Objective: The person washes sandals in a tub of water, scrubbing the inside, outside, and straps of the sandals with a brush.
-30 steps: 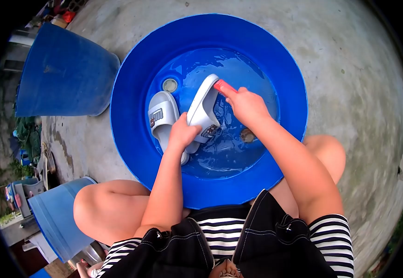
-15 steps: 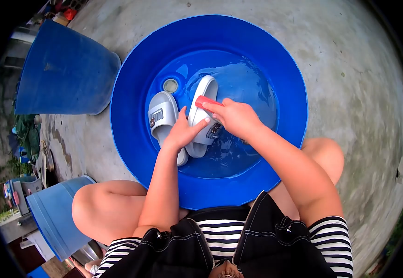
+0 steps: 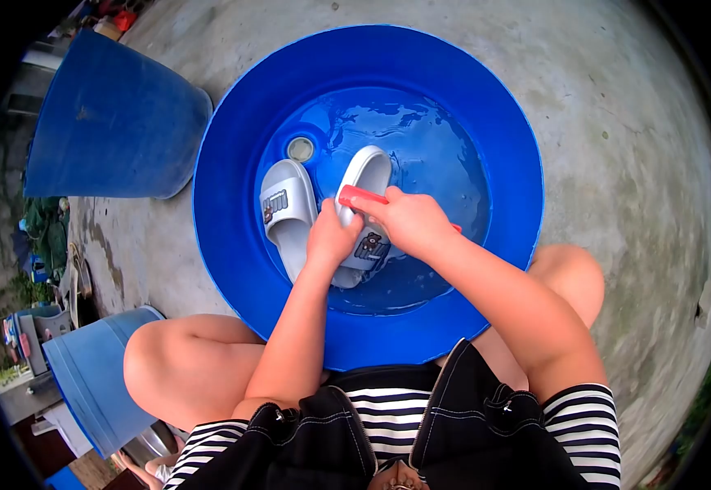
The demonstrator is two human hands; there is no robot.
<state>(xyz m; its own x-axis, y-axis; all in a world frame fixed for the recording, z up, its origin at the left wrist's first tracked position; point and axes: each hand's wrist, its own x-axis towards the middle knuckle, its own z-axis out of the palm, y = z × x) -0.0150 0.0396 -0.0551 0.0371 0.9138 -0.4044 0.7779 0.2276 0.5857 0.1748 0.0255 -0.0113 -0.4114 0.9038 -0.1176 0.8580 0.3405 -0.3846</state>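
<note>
A large round blue tub in front of me holds shallow water and a pair of pale grey slippers. The right-hand slipper is tilted, with a bear patch on its strap. My left hand is closed on that slipper's left edge. My right hand grips a red brush, its head against the slipper just above the strap; the bristles are hidden. Part of its handle shows past the hand. To the left, the other slipper lies sole down, its heel behind my left forearm.
A round pale cap sits in the tub floor at upper left. A big blue barrel lies tipped on the concrete ground to the left. Nearer me is a lighter blue bucket. My bent knees flank the tub.
My left hand has closed on the right-hand slipper, which has shifted slightly down and tilted. The brush has moved a little down and left along it. Ripples in the water have changed.
</note>
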